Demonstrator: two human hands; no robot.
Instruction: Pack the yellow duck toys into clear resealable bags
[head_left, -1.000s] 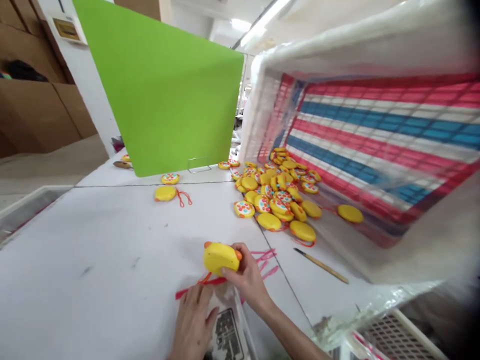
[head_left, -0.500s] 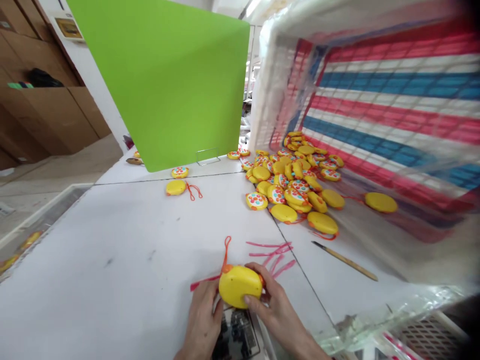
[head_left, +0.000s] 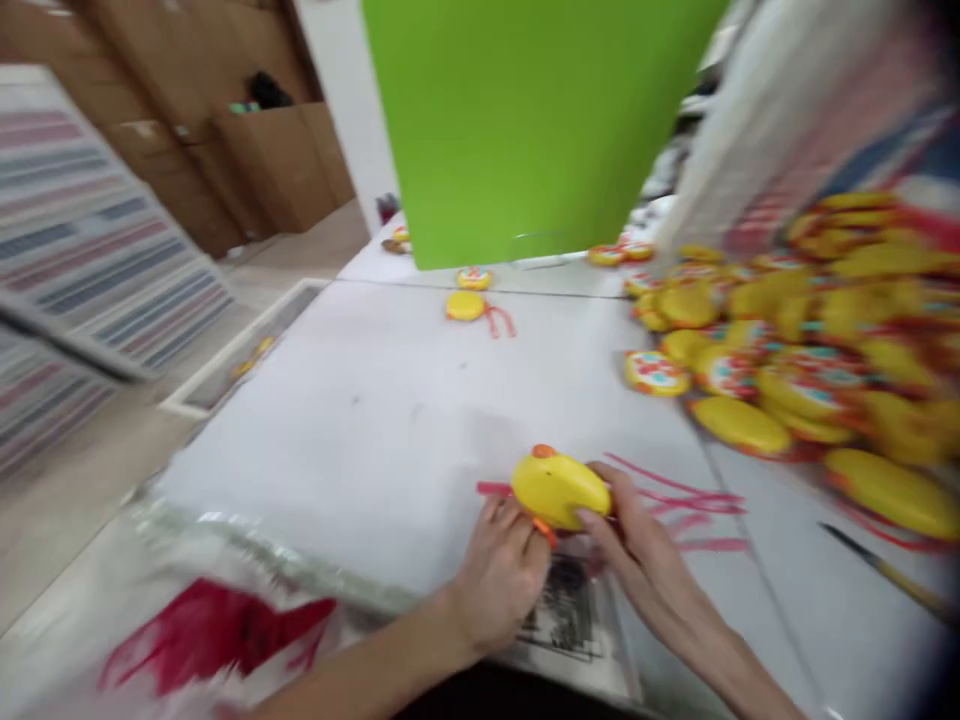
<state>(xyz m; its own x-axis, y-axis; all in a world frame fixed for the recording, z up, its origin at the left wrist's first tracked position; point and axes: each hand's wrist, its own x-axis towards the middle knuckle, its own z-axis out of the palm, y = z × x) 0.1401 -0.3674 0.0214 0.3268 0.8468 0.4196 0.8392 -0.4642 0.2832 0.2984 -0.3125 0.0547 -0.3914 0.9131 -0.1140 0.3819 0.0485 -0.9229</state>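
Both my hands hold a rounded yellow plastic case [head_left: 559, 489] with small orange tabs, low on the white table [head_left: 337, 440]. My left hand [head_left: 499, 575] grips its lower left side, and the fingers of my right hand [head_left: 637, 540] press its right side. Thin pink cords [head_left: 694, 503] lie beside it on the table. A printed card [head_left: 562, 612] lies under my hands. Further right is a heap of yellow cases [head_left: 795, 345], many with colourful dotted faces.
A green board [head_left: 525, 120] stands at the table's far side. A yellow case with a red cord [head_left: 465, 305] lies near it. A thin paintbrush [head_left: 885, 570] lies at the right, and a blurred striped crate [head_left: 112, 270] shows at the left above cardboard boxes [head_left: 277, 150].
The view has swung and tilted, shifting the heap to the right edge and bringing a striped crate in at the left. The yellow case has turned in my hands, with an orange tab now on top.
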